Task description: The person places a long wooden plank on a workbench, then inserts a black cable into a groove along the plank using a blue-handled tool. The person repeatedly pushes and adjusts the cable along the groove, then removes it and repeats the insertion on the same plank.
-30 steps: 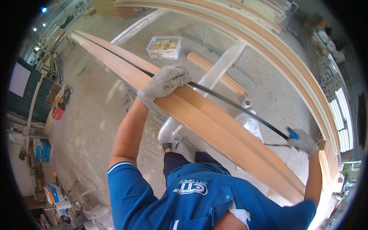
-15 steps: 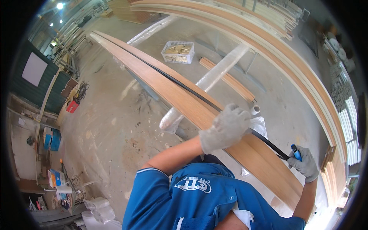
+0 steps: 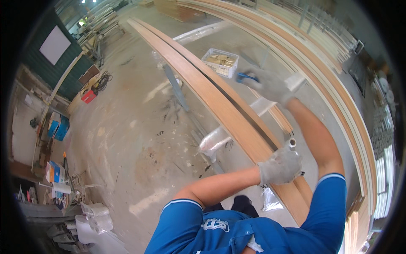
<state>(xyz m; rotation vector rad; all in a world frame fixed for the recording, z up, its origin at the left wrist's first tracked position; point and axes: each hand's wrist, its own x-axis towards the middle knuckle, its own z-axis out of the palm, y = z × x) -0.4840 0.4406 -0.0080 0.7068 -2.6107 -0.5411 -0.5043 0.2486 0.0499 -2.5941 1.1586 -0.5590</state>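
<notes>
Long wood-grain board lies crosswise over a plastic-wrapped rail, whose near end juts past the board's left long edge. Dark strip runs lengthwise along the board, between its wood-faced sides.

Your left hand, gray-gloved, rests over the board toward its near end, fingers bent toward the right long edge. Cannot tell whether they pinch the strip or only press. Your right hand, also gloved and motion-blurred, is raised beyond the right long edge, fingers closed on a blue hand tool, near a white crate.

Handling, by judgement: board probably fairly heavy for its length, stiff across its width, likely to flex if lifted by one end. Face looks smooth; may slide on the plastic wrap, and corners could chip. Best hold: both long edges, close to the rail. Strip looks light and bendy; take it by its narrow sides.

Writing: white lettering on the chest of your blue shirt, curved by the lens. Print on cartons at far left too small to read.
</notes>
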